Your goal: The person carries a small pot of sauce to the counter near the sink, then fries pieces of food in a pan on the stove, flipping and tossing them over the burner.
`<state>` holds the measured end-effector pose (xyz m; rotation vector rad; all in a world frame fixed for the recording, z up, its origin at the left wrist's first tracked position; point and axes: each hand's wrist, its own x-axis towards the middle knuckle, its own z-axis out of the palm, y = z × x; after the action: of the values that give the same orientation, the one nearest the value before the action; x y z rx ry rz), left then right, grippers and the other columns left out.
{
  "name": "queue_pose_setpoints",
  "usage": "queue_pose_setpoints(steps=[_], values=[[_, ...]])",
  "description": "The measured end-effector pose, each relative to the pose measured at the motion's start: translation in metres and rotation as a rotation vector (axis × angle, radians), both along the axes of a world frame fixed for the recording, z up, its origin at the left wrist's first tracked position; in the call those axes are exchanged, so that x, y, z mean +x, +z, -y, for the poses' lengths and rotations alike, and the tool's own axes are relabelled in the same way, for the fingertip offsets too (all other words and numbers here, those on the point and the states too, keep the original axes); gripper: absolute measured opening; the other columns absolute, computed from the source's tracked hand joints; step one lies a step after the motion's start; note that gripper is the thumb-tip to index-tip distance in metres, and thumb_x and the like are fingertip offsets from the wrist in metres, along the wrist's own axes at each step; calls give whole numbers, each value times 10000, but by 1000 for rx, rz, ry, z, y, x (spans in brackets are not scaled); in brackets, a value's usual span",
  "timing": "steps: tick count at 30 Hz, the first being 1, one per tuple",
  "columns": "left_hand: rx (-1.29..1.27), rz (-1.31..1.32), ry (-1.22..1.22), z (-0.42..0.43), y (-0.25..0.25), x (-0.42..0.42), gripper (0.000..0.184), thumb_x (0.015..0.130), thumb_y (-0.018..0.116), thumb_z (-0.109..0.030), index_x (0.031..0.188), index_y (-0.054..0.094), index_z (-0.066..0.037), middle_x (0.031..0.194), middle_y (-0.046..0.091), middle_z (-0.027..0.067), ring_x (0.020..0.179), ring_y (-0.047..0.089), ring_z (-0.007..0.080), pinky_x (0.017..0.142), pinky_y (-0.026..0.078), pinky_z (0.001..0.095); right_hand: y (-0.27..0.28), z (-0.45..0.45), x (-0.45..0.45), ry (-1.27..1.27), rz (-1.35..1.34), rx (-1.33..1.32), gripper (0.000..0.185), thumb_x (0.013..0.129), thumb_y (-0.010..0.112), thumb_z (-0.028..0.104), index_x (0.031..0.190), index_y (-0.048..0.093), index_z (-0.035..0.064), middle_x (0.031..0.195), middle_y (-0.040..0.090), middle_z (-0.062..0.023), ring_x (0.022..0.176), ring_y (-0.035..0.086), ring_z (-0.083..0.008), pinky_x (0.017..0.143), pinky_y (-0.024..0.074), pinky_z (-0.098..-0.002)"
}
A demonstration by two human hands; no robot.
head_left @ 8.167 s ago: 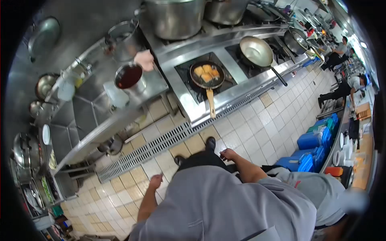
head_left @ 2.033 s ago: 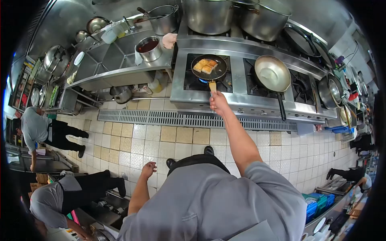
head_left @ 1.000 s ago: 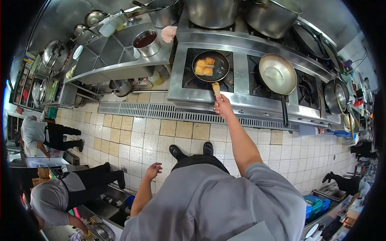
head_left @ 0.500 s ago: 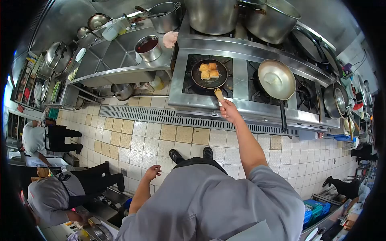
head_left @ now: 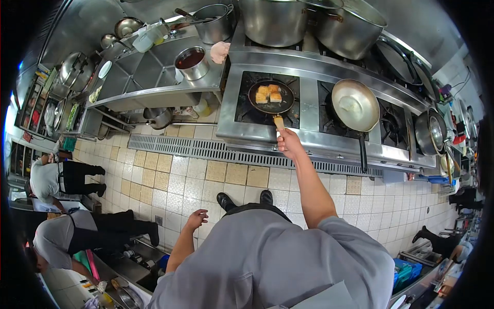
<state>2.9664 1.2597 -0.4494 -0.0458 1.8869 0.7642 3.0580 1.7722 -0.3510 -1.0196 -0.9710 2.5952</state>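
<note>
- The right hand [head_left: 289,143] has its grip closed around the pale handle [head_left: 278,122] of a dark frying pan [head_left: 271,107], the arm reaching out towards 12 o'clock.
- The frying pan is over a burner of the steel range [head_left: 310,110]; its handle points between 5 and 6 o'clock. Contact with the burner grate cannot be confirmed.
- Four golden-brown pieces [head_left: 268,93] lie grouped near the middle of the pan — browning is uneven across their tops.
- The left hand [head_left: 196,220] is at 8 o'clock from the right hand, above the tiled floor [head_left: 193,180]; its grip is loosely open, fingers slightly bent and parted.
- A wide pale-metal pan [head_left: 355,105] sits at 3 o'clock from the frying pan, its black handle [head_left: 363,153] towards 6 o'clock.
- A pot of dark red liquid [head_left: 195,72] stands on the steel surface [head_left: 209,79] at 10 o'clock from the frying pan; a pink item [head_left: 219,52] — material unclear — lies just beside it at 2 o'clock.
- A large stockpot [head_left: 272,23] stands at 12 o'clock from the frying pan.
- Two co-workers, one in a white top [head_left: 46,178] and one in a grey top [head_left: 55,237], are near 9 o'clock from the left hand, well apart.
</note>
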Motion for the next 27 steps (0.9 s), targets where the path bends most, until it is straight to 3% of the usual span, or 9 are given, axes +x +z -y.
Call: queue_pose_setpoints(steps=[9, 16, 19, 22, 27], values=[[-5, 16, -32, -3, -5, -10, 352, 835, 492, -189, 1172, 566, -120, 985, 649, 58, 767, 632, 145, 541, 418, 279, 3, 1, -13, 49, -59, -142, 184, 932, 519, 261, 983, 469, 91, 593, 390, 27, 436, 315, -62, 392, 273, -214], [4, 2, -44, -9, 5, -10, 353, 841, 490, -185, 1178, 563, -112, 980, 648, 60, 760, 627, 143, 535, 412, 271, -26, 2, -16, 54, -71, -38, 210, 934, 518, 287, 1021, 482, 100, 600, 384, 39, 441, 311, -52, 393, 276, -213], [-3, 3, -71, -5, 5, -6, 354, 841, 493, -186, 1179, 562, -106, 976, 647, 68, 756, 623, 143, 540, 414, 271, -29, 1, -6, 118, -178, -77, 261, 939, 503, 316, 1084, 497, 99, 603, 387, 47, 432, 312, -33, 379, 271, -187], [-1, 40, -58, 1, -1, -5, 351, 842, 492, -187, 1176, 562, -103, 973, 647, 72, 760, 626, 144, 545, 417, 272, -30, -2, 4, 160, -390, -348, 309, 943, 485, 337, 1137, 501, 98, 604, 384, 55, 423, 310, -11, 364, 263, -155], [-18, 19, -80, -4, 1, -8, 356, 832, 501, -170, 1177, 564, -106, 978, 648, 72, 757, 627, 139, 526, 412, 273, -23, -8, 7, 194, -387, -317, 328, 932, 512, 325, 1138, 502, 71, 604, 377, 63, 422, 302, 3, 360, 265, -147]])
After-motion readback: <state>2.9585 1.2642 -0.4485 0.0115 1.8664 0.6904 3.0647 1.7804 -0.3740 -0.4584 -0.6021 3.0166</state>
